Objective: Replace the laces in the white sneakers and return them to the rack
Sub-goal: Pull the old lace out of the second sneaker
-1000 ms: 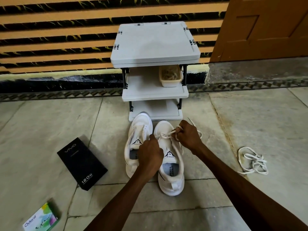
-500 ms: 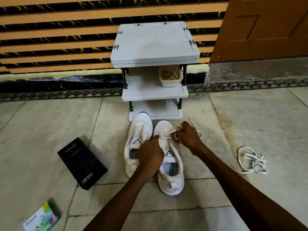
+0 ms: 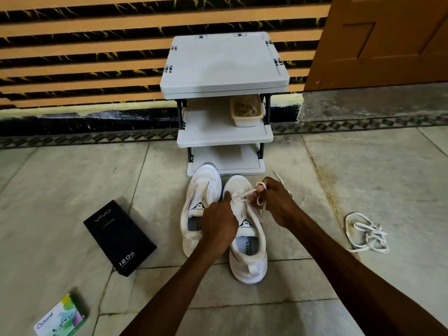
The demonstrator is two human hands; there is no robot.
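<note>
Sneakers: toes toward rack, heels toward you.
Right hand: pinches lace.
Left hand: curled; your grip unclear.

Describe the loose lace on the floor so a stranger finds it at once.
From the grey shoe rack, drop to the floor right of the white sneakers. The loose lace lies there alone in a tangled heap, in no shoe.

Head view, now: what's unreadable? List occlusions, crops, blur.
- Left hand: head view, fingers curled under its own back; grip on the lace unconfirmed.
- Right sneaker eyelets: covered by both hands, the right hand pinching lace loops.
- Tub contents on the rack: too small, dim.
- Green box: small print too blurred to read.
</note>
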